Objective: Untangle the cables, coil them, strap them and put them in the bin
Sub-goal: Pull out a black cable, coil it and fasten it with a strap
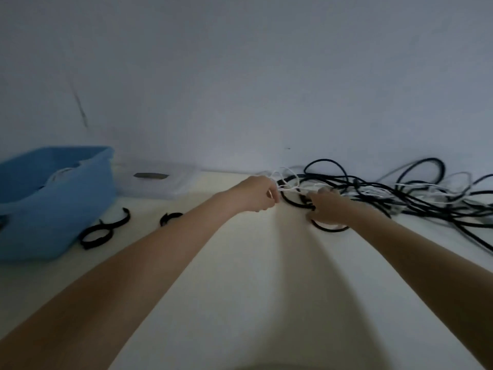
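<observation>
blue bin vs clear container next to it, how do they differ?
The blue bin is opaque and tall-walled; the clear container is see-through and low. The bin stands at the left edge, nearer the camera; the container sits behind it by the wall. Both rest on the table.

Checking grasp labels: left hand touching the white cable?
Touching. Head view shows the left hand with fingers curled, pinching the white cable at the tangle's left edge.

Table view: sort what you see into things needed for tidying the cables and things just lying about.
Needed: tangled cables, straps, blue bin, left hand pinching a white cable, right hand on a black cable.

Lying about: clear lid.
</observation>
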{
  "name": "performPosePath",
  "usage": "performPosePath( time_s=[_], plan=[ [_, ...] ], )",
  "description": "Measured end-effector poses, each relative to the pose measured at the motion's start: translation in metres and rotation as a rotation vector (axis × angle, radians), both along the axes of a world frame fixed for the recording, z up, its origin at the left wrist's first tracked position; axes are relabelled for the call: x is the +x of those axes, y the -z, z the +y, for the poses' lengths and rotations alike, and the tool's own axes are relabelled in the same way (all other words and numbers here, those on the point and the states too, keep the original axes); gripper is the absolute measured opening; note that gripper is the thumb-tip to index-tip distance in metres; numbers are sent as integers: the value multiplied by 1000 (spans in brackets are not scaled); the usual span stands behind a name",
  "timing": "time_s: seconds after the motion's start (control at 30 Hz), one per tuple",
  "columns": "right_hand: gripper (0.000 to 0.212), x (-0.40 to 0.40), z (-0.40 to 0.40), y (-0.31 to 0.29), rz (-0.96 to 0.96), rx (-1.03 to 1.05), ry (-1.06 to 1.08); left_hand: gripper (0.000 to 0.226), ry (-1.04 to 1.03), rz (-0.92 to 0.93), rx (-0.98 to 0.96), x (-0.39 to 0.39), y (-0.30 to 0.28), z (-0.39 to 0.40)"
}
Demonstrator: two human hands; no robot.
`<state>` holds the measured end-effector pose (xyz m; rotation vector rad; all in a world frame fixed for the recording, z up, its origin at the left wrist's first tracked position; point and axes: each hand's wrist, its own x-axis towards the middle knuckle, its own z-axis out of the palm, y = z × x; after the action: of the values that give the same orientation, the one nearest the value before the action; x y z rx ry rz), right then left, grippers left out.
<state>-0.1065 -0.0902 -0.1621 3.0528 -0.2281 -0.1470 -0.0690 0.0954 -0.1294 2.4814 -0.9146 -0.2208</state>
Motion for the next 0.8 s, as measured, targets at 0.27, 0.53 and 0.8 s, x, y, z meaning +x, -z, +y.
performPosePath(
  time_s=[0.27, 0.53, 0.8],
  plan=[
    [22, -43, -41, -8, -64, 296, -192, 39, 48, -207, 89, 2, 23, -85],
    [37, -44, -121, -12, -338, 201, 176, 38, 137, -235, 67, -15, 38, -151],
    [27, -54, -161, -20, -400, 201, 246, 38, 160, -152, 201, -15, 34, -164]
  ],
)
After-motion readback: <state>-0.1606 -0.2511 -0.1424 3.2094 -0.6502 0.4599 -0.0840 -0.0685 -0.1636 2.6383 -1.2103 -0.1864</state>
